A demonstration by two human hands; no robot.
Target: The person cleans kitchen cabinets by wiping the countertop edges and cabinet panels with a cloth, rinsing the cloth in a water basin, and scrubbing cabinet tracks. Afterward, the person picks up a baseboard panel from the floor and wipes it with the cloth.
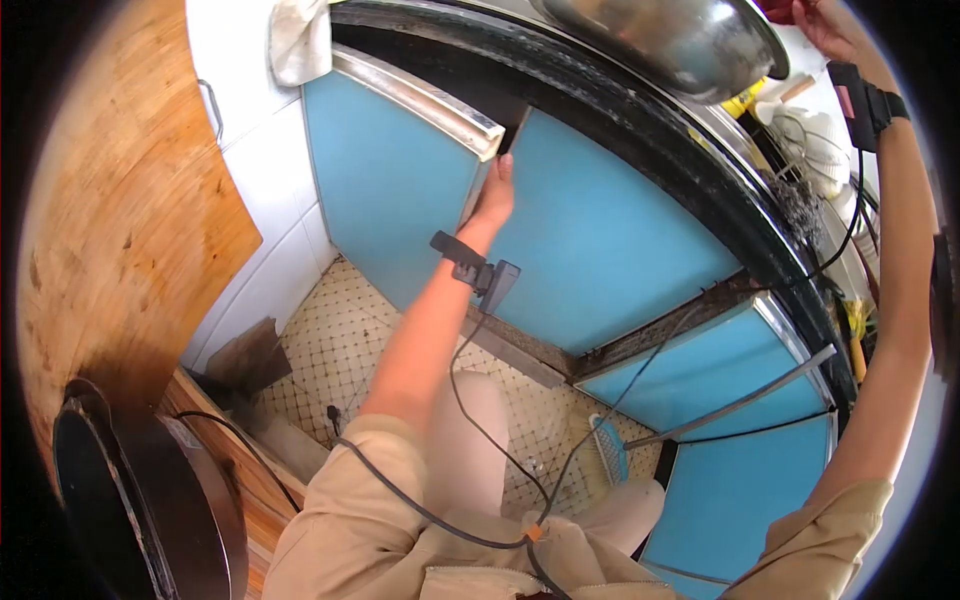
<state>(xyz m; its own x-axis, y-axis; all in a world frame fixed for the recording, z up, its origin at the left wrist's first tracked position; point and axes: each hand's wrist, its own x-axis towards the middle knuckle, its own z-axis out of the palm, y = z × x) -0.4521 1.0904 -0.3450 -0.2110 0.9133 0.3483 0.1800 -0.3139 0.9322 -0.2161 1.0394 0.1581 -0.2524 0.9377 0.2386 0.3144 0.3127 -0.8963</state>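
Note:
My left hand grips the free edge of a blue cabinet door, which stands swung out from the cabinet. Its thumb and fingers are at the edge just below the door's pale top rail. Behind and to the right is another blue panel. My right hand is raised at the top right edge of the view, beside a large metal bowl on the counter. Its fingers are closed around something red, mostly cut off by the frame.
A brush with a blue head lies on the tiled floor. Dark round pans stand at the lower left, near a wooden board. Cables hang from both wrists across my body. Dishes crowd the right counter.

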